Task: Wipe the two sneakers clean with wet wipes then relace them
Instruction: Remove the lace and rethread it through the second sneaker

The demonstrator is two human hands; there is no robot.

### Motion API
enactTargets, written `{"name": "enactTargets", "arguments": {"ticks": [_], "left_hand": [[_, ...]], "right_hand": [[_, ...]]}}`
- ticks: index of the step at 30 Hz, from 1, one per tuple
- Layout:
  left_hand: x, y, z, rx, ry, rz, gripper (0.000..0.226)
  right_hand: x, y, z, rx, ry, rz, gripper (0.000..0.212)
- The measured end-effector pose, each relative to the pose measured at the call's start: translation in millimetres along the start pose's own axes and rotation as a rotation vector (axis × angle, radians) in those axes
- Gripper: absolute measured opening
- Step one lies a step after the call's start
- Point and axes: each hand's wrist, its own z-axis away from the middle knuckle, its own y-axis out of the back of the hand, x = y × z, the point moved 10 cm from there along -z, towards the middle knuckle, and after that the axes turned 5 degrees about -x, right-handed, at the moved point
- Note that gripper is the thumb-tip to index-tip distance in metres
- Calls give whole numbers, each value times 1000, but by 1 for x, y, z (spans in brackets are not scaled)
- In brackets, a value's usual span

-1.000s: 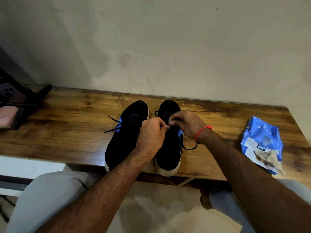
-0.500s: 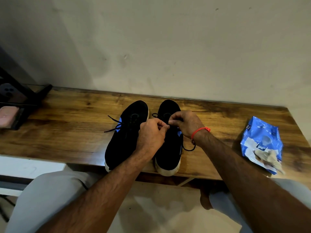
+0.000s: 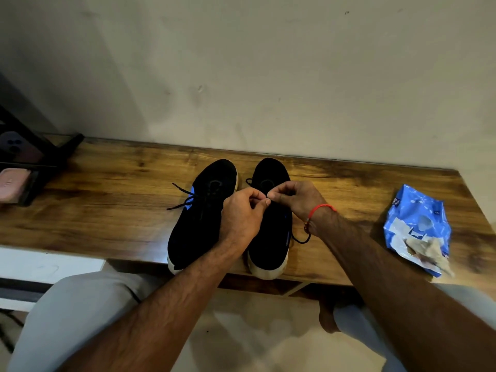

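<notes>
Two black sneakers with white soles stand side by side on the wooden table (image 3: 107, 210), toes toward the wall. The left sneaker (image 3: 198, 210) has black lace ends trailing off its left side. Over the right sneaker (image 3: 271, 237), my left hand (image 3: 241, 213) and my right hand (image 3: 298, 200) meet, each pinching the black lace (image 3: 300, 238) between thumb and fingertips. A loop of that lace hangs beside the shoe below my right wrist, which wears a red thread. The lacing under my hands is hidden.
A blue wet wipes pack (image 3: 418, 226) with a used, soiled wipe (image 3: 426, 251) on it lies at the table's right end. A dark stand with a phone (image 3: 16, 149) and a pink item (image 3: 13, 181) sits at the far left. My knees are below the table's front edge.
My two hands have drawn slightly apart and shifted a little toward the toe of the right sneaker, still pinching the lace. The shoes and the pack have not moved.
</notes>
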Motion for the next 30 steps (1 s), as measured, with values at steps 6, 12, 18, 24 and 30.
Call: {"name": "enactTargets", "arguments": {"ticks": [6, 12, 18, 24, 30], "left_hand": [[-8, 0, -2, -7, 112, 92, 3], [-13, -7, -4, -95, 193, 40, 8], [-7, 3, -11, -106, 188, -100, 16], [-3, 32, -21, 51, 180, 220, 13], [1, 36, -18, 101, 233, 618, 18]], "right_hand": [[1, 2, 0, -45, -15, -12, 8], [-2, -4, 4, -34, -1, -30, 13], [-10, 1, 1, -37, 37, 126, 18], [-9, 13, 0, -13, 16, 177, 16], [-9, 12, 0, -34, 25, 150, 16]]}}
